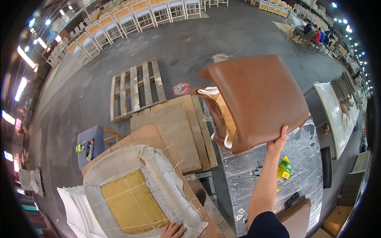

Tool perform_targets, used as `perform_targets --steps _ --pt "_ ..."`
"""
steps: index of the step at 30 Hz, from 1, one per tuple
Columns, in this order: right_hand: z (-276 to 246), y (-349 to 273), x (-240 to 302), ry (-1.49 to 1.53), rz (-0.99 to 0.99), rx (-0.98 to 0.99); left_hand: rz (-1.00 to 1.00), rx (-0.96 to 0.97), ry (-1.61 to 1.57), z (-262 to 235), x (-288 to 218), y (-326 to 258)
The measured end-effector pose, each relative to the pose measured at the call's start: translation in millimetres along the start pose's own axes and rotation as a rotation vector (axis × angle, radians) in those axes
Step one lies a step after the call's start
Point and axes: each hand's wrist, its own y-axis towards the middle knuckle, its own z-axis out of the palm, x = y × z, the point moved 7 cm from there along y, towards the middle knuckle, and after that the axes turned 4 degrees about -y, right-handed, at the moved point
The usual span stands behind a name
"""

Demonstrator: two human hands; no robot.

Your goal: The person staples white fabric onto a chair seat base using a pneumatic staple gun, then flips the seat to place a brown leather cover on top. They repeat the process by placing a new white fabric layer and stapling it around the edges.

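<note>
My right hand [278, 142] grips the lower edge of a brown leather-covered chair seat [260, 95], thumb on the outside and the other fingers mostly hidden. The seat stands tilted over the far part of a grey, scuffed worktable [234, 178]; its open side shows bare wood and white fabric. At the bottom edge my left hand [173, 230] lies with fingers apart on the near rim of an unfinished chair shell [93, 198]. That shell has whitish padding, a yellow middle panel [135, 202] and crossing strings. It rests on a brown board [149, 137].
Yellow-green packets [284, 168] and a brown panel stack [295, 218] lie on the worktable. A wooden pallet [137, 88] is on the floor beyond flat boards [166, 127]. A blue-grey seat [90, 144] carries tools. Chair rows [143, 14] stand far off; people [315, 33] sit back right.
</note>
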Motion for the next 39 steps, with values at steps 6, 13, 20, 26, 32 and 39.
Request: perform_targets --steps 6,13,20,26,32,39 --pt "-56 61 -78 -0.06 0.147 -0.134 0.004 0.015 -0.012 2 10 6" --pt "-102 54 -142 -0.067 0.248 -0.34 -0.047 0.0 0.006 9 7 6" --pt "-98 44 -159 -0.109 0.217 -0.429 -0.02 0.018 0.106 8 8 6" --pt "-88 14 -144 -0.48 0.357 -0.466 -0.057 0.041 0.054 9 7 -10" --pt "-113 -136 -121 -0.649 0.323 -0.473 0.057 0.076 0.026 -4 1 -17" --pt "-197 -475 -72 -0.867 0.566 -0.665 0.254 0.124 0.24 -4 12 -29"
